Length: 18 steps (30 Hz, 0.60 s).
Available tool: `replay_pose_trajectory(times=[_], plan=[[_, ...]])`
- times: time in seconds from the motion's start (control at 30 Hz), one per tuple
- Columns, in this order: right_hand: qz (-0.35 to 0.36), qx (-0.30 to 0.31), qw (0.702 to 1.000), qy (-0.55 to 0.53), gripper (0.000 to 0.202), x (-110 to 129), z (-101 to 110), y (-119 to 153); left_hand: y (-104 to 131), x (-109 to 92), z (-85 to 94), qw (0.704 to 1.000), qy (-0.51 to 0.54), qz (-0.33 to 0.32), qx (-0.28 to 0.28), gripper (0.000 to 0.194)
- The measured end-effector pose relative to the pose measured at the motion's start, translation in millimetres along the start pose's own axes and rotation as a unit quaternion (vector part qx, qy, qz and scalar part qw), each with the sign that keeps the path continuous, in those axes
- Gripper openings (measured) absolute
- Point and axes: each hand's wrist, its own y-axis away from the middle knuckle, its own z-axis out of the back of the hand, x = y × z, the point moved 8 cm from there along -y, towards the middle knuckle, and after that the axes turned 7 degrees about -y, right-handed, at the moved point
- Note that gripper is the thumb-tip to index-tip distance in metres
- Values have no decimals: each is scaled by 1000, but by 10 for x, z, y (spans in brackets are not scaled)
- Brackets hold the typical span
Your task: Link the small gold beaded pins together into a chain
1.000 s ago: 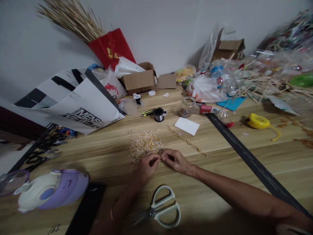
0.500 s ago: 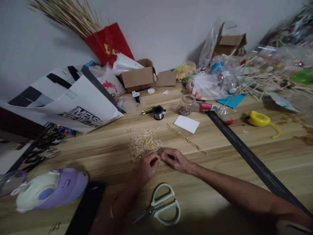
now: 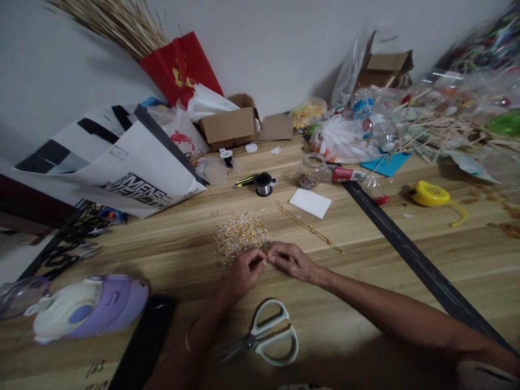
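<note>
Scissors (image 3: 251,341) lie near. Beyond, left hand (image 3: 247,268) and right hand (image 3: 296,264) are pinched; grasped part: cannot tell. Fingertip work appears in hand, requiring steady alignment. Pile (image 3: 239,235) adjoins left hand; chain (image 3: 312,229) lies right, spool (image 3: 264,187) far.
</note>
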Motion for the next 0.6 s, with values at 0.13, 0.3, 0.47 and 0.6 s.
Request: replay_pose_trajectory(times=[0.13,0.3,0.47,0.6], plan=[[-41,-23,998,-36,33,-70,8,6,12,105,-41,999,23,28,-2,9],[-36,-17,998,-46,32,-88,-10,3,31,105,-53,1000,-13,9,-19,8],[-43,-10,997,-55,30,-104,-16,2,30,151,-54,999,20,36,-9,12],[-34,-13,998,-58,30,-62,-8,2,30,261,-69,992,100,76,-3,17]])
